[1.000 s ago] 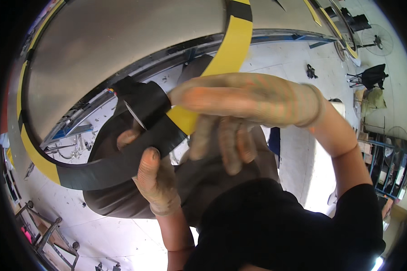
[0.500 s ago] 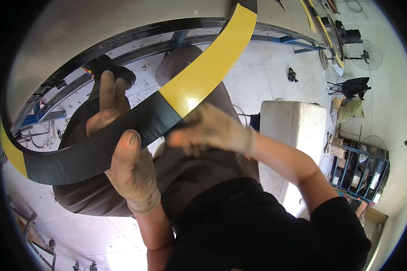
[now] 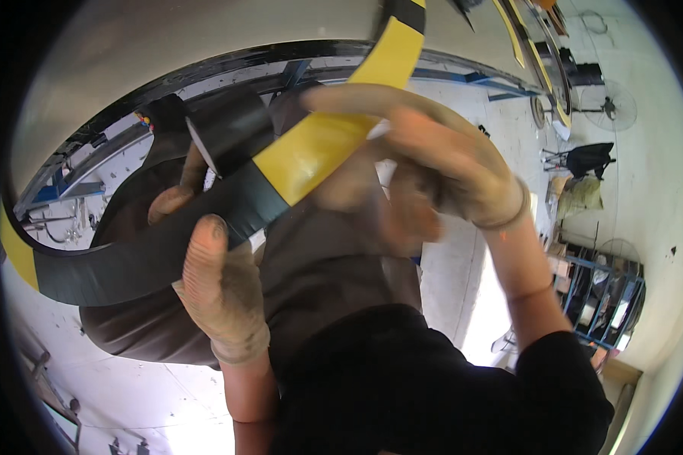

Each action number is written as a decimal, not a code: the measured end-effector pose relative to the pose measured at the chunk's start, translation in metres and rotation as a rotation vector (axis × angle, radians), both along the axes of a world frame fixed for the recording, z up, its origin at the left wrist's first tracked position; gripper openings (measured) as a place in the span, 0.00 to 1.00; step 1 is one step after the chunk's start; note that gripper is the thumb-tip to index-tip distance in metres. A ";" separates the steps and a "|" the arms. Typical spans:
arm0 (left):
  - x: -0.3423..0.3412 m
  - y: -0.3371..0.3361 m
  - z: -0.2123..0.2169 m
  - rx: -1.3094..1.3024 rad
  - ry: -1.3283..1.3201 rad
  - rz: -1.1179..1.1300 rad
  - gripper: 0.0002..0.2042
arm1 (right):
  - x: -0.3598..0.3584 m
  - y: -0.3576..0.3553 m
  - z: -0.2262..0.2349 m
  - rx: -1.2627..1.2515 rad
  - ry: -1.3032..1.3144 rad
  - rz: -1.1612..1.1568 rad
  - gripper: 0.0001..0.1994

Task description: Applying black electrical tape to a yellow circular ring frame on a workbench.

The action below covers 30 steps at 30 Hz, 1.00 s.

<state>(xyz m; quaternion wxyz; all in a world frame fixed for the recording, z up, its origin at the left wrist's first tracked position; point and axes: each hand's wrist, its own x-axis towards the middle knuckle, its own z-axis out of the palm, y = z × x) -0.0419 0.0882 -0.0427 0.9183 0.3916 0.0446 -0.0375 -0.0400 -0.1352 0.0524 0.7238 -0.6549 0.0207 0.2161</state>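
Plainly, the broad, smooth grey tabletop (image 3: 167, 49) is seen along the far side; the long, curved band of alternating black and yellow segments (image 3: 303, 155) is held before its edge, above the lap in dark brown trousers (image 3: 326, 258), probably so that both faces can be reached. A black segment is pinched by the left hand in a stained, pale knitted glove (image 3: 231, 299), thumb in front, fingers behind, apparently for steadying. The similarly gloved right hand (image 3: 470, 163) is blurred over yellow, its fingers seemingly parted and some bent; whether anything is gripped cannot be told. Beyond the band, a wide, dark, curled strip with a pale edge (image 3: 239, 121) is partly hidden.
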 end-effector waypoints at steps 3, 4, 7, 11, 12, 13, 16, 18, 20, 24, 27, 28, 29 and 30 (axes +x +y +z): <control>0.005 0.005 0.000 -0.012 -0.045 -0.038 0.20 | 0.044 0.025 0.000 0.380 0.392 0.108 0.25; 0.007 0.007 -0.002 -0.019 0.010 -0.004 0.20 | 0.061 0.029 0.001 0.577 0.532 0.160 0.24; 0.010 0.008 -0.009 -0.045 -0.083 -0.024 0.20 | 0.036 0.027 0.020 0.779 0.825 0.074 0.18; 0.008 0.005 -0.016 -0.050 -0.156 -0.024 0.20 | -0.049 0.042 0.014 0.026 0.687 -0.029 0.18; 0.008 0.004 -0.016 -0.028 -0.159 -0.008 0.20 | -0.053 0.040 -0.012 -0.061 0.571 -0.044 0.18; 0.009 0.003 -0.015 -0.028 -0.181 -0.011 0.20 | -0.051 0.040 -0.040 -0.117 0.463 -0.023 0.19; 0.012 0.005 -0.011 0.074 -0.143 0.004 0.21 | -0.017 0.028 -0.142 -0.140 -0.052 -0.078 0.20; 0.011 0.006 -0.007 0.045 -0.142 -0.046 0.23 | 0.013 0.022 -0.189 -0.177 -0.449 -0.151 0.22; 0.009 0.004 -0.005 0.016 -0.092 -0.072 0.24 | 0.030 0.015 -0.197 -0.254 -0.775 -0.196 0.23; 0.003 -0.005 -0.004 -0.061 0.006 -0.068 0.24 | 0.013 -0.012 -0.106 -0.014 -0.333 0.032 0.25; 0.000 -0.010 -0.008 -0.074 0.019 -0.033 0.25 | -0.010 -0.033 -0.035 0.163 -0.021 0.088 0.26; -0.001 -0.011 -0.010 -0.044 0.041 -0.039 0.25 | -0.008 -0.026 -0.020 0.157 -0.039 0.061 0.26; -0.002 -0.011 -0.011 -0.029 0.065 -0.067 0.26 | -0.002 -0.018 -0.007 0.095 -0.030 0.025 0.25; -0.003 -0.010 -0.013 -0.047 0.058 -0.095 0.25 | 0.004 -0.007 0.007 0.002 0.013 -0.020 0.26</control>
